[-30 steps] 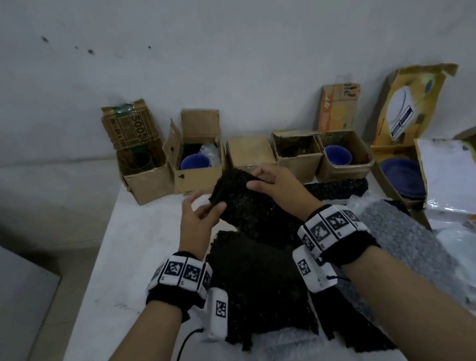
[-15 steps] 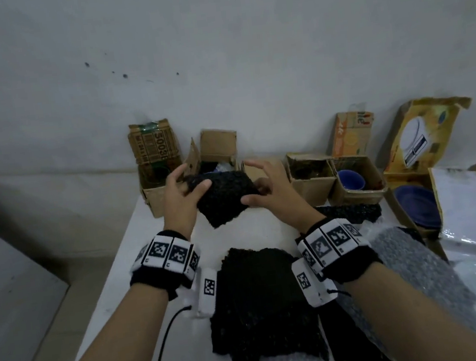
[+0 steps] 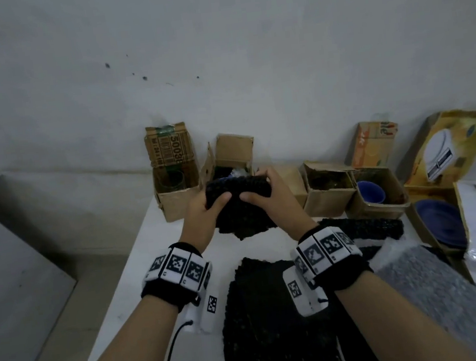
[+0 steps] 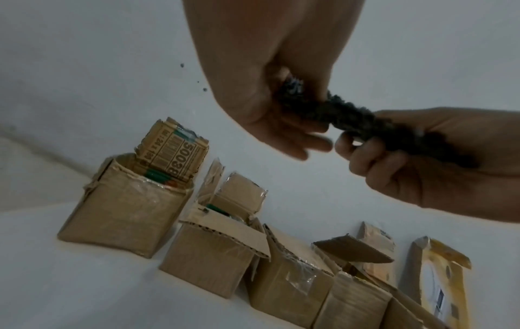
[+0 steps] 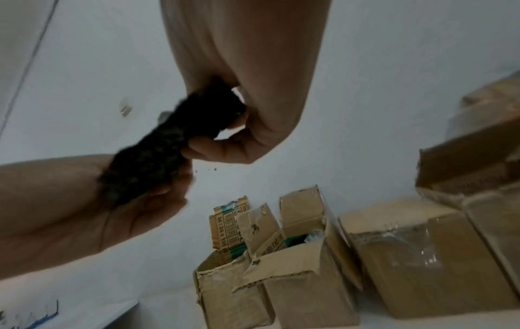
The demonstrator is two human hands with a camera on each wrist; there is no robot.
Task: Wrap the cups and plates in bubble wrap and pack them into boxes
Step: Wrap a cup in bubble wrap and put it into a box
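Both hands hold one black bubble wrap sheet (image 3: 238, 210) up over the table, in front of the open box (image 3: 232, 154) at the back. My left hand (image 3: 208, 206) grips its left end and my right hand (image 3: 263, 192) its right end, thumbs on the near side. In the left wrist view the sheet (image 4: 351, 120) runs bunched from the left hand (image 4: 281, 115) to the right hand (image 4: 394, 160). The right wrist view shows the same sheet (image 5: 174, 142) pinched between thumb and fingers of the right hand (image 5: 247, 133). A blue cup (image 3: 373, 193) sits in a box farther right, and a blue plate (image 3: 440, 225) lies in another.
A row of open cardboard boxes (image 3: 329, 196) lines the wall; the leftmost (image 3: 174, 193) holds a glass. A stack of black bubble wrap (image 3: 276, 318) lies near me, with clear bubble wrap (image 3: 438, 285) to its right. The table edge (image 3: 128, 270) drops off on the left.
Both hands lifted the black sheet off the stack and carried it forward to the boxes. It is now bunched narrower between the hands.
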